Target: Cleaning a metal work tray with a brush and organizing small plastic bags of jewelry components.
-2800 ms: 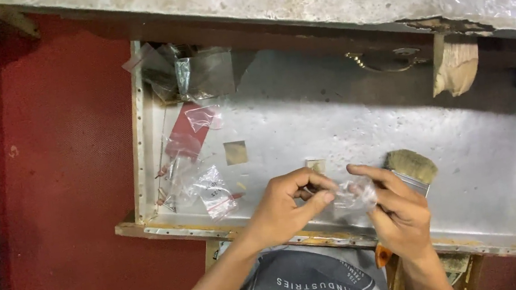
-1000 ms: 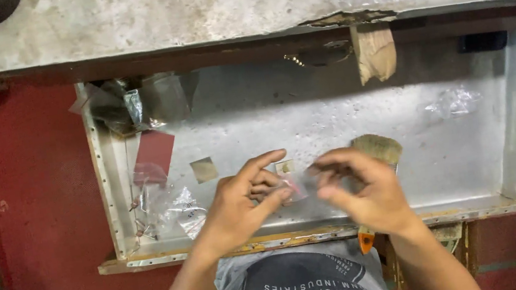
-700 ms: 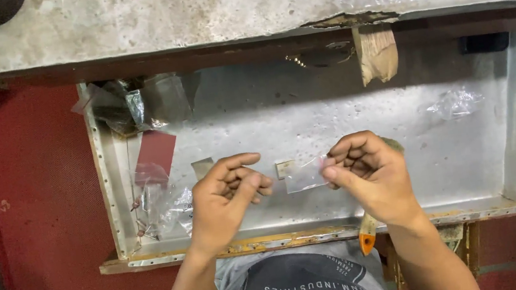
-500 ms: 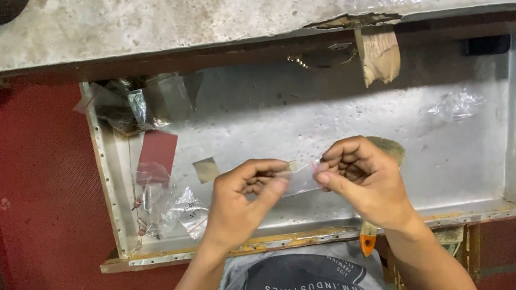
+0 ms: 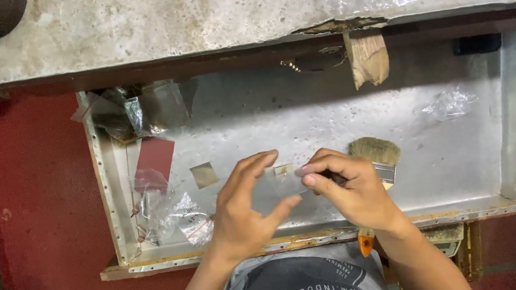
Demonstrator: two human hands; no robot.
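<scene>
Both hands work over a shallow metal tray (image 5: 478,202) that juts out from under a rough concrete slab (image 5: 188,14). The right hand (image 5: 350,189) has its grip pinched together, thumb and forefinger clamped on the right edge of a small clear plastic pouch (image 5: 280,185), held just above the tray floor near the tray's front rim. The left hand (image 5: 244,213) sits at the pouch's left side with its fingers spread and thumb apart, touching the pouch loosely; its grip is not closed on anything. Behind the right hand, a paintbrush (image 5: 375,153) with pale bristles lies on the tray floor, its orange handle tip showing at the tray's front edge. A small brown square (image 5: 203,174) lies on the tray floor left of the left hand. Farther left in the tray are a dark red sheet (image 5: 153,159) and a heap of clear bags (image 5: 177,212), with crumpled plastic (image 5: 140,107) in the back left corner. Another clear wrapper (image 5: 448,103) lies toward the tray's right wall.
</scene>
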